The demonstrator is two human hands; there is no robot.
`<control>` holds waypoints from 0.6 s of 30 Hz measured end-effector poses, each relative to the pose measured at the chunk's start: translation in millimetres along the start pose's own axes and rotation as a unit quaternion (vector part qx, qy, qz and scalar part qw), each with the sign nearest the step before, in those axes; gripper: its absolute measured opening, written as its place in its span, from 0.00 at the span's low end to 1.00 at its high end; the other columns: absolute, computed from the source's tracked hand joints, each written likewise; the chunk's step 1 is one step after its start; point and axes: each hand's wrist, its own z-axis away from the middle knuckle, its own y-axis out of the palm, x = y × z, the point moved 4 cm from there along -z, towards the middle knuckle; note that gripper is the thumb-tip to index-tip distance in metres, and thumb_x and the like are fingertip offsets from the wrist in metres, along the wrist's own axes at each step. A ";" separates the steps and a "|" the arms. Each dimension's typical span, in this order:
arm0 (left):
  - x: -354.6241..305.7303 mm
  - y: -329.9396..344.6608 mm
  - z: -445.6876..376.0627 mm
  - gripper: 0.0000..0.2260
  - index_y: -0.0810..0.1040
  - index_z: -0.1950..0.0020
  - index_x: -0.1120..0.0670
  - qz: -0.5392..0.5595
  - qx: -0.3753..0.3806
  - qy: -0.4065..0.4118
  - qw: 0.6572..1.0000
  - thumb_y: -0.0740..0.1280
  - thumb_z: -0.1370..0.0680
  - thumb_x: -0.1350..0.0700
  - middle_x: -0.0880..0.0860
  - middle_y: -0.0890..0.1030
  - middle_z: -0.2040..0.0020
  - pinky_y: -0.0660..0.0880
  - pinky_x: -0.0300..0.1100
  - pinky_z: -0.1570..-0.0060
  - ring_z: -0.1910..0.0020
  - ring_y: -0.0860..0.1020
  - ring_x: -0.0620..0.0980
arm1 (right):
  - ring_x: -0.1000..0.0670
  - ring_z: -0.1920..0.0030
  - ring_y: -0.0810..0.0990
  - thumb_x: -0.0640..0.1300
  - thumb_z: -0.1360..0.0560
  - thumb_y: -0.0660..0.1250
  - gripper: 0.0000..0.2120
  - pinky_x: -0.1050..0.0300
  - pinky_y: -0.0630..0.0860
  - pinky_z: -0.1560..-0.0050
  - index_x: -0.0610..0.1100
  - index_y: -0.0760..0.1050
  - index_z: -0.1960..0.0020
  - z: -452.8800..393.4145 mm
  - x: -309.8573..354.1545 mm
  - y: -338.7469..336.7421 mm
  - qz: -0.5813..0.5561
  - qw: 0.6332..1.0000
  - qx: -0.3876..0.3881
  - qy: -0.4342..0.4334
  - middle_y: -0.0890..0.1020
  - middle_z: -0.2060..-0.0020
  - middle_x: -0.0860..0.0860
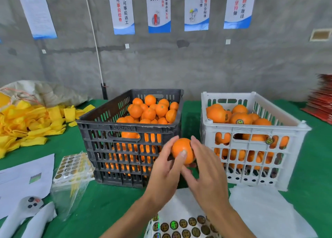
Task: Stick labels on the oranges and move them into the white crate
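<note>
Slotted black plastic crate (111, 130) & slotted white plastic crate (251, 135): matt. Round orange fruit (180, 148): smooth, slight sheen. Green table cloth (100, 201): matt fabric. Round foil labels (183, 225): glossy, holographic. Clear plastic bag (71, 189): shiny.

Wall posters (159, 9), upper frame, carry Chinese text: second reads 高效执行, third 责任至上, first 宁可事前检查 不可事后返工. Round stickers (183, 224), bottom centre: print unreadable.
</note>
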 end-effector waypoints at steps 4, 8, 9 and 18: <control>-53.9 37.5 -60.4 0.24 0.66 0.20 0.45 -0.018 0.050 0.058 0.997 0.66 0.15 0.50 0.44 0.82 0.36 0.81 0.40 0.41 0.43 0.85 0.46 | 0.45 0.30 0.76 0.54 0.21 0.69 0.29 0.53 0.70 0.30 0.37 0.72 0.27 -65.0 -20.0 -39.2 0.052 0.994 -0.095 -0.023 0.76 0.29 0.44; -87.5 71.5 -115.0 0.23 0.65 0.20 0.46 -0.044 0.049 0.105 0.992 0.65 0.15 0.52 0.58 0.79 0.33 0.81 0.39 0.43 0.44 0.85 0.49 | 0.42 0.35 0.79 0.49 0.27 0.77 0.31 0.47 0.75 0.36 0.38 0.74 0.28 -121.5 -49.1 -64.4 0.112 0.988 -0.109 -0.001 0.78 0.31 0.44; -91.8 79.4 -128.4 0.24 0.63 0.19 0.46 -0.059 0.054 0.106 0.991 0.64 0.14 0.51 0.58 0.80 0.33 0.80 0.40 0.42 0.44 0.85 0.48 | 0.41 0.36 0.79 0.48 0.27 0.78 0.32 0.46 0.76 0.37 0.37 0.74 0.28 -133.8 -56.9 -67.8 0.128 0.987 -0.101 0.004 0.79 0.32 0.44; -85.0 53.7 -228.8 0.21 0.68 0.22 0.50 -0.291 0.067 0.052 0.953 0.64 0.14 0.51 0.65 0.76 0.33 0.77 0.42 0.52 0.46 0.81 0.56 | 0.47 0.21 0.63 0.57 0.18 0.63 0.28 0.49 0.57 0.22 0.44 0.67 0.22 -188.6 -117.2 -57.7 0.250 0.964 0.072 0.052 0.70 0.24 0.49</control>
